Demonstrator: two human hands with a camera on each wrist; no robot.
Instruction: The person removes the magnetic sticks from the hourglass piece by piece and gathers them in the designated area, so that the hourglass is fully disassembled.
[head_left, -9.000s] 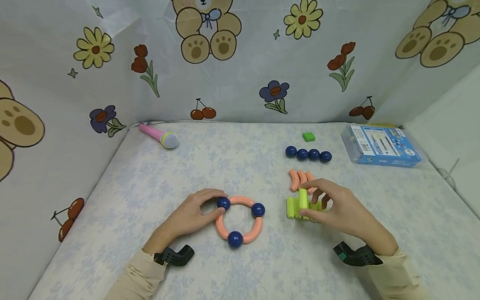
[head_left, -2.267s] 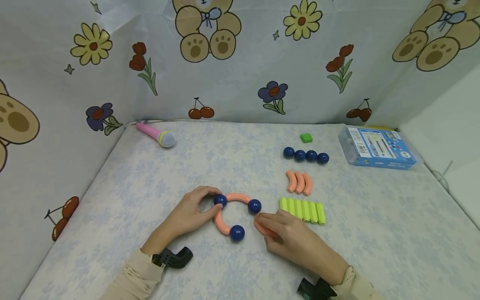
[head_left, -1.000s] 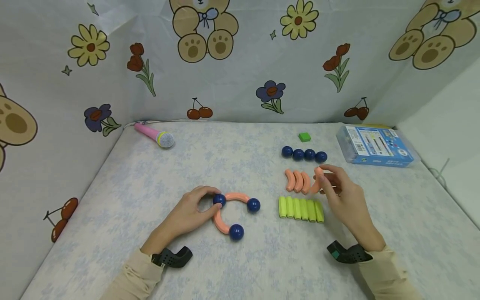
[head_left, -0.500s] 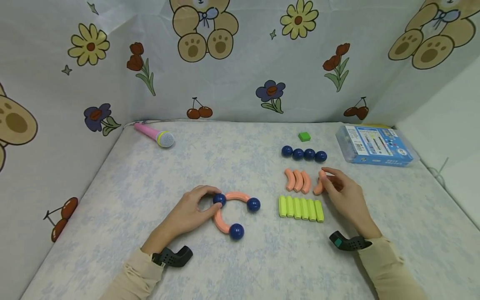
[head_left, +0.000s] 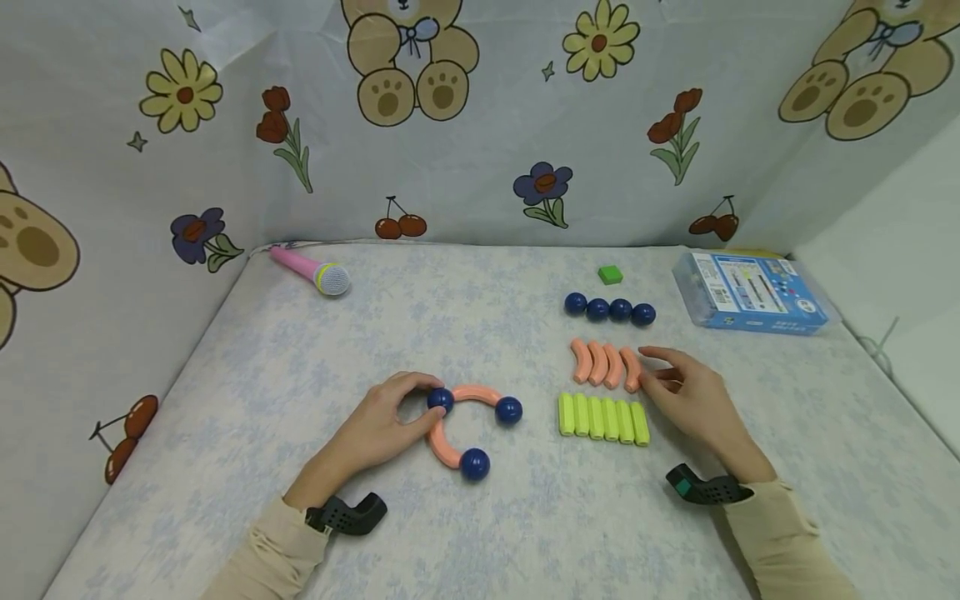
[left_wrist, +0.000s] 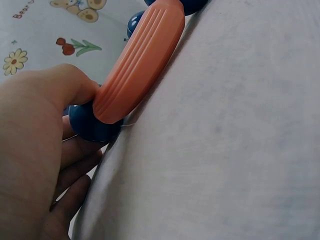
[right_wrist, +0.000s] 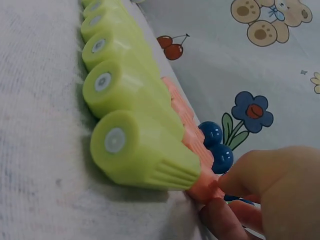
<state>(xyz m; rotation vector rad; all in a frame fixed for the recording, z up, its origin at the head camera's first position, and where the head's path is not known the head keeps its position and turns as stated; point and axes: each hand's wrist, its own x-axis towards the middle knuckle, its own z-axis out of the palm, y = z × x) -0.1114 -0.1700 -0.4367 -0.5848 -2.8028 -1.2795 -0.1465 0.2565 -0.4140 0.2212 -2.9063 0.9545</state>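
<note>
In the head view my left hand [head_left: 385, 419] pinches a dark blue ball [head_left: 440, 401] between thumb and fingers. That ball joins two curved orange magnetic rods [head_left: 444, 448], which end in two more blue balls, [head_left: 475, 464] one of them nearest me; together they form an open arc. My right hand [head_left: 692, 398] is beside the rightmost loose curved orange rod [head_left: 631, 369], its fingertips at the rod's right side. In the right wrist view, thumb and finger touch the end of this rod [right_wrist: 205, 186]. It lies flat beside three similar rods [head_left: 597, 363].
Several straight yellow-green rods [head_left: 603, 418] lie in a row before the orange ones. Behind are a row of blue balls [head_left: 609, 309] and a green block [head_left: 611, 274]. A blue box [head_left: 757, 292] stands back right, a pink toy microphone [head_left: 310, 270] back left.
The ring lost its right-hand curved rod, which my right hand carried to the orange row and laid down there. Earlier it held a yellow-green rod. My left hand stays on its ball.
</note>
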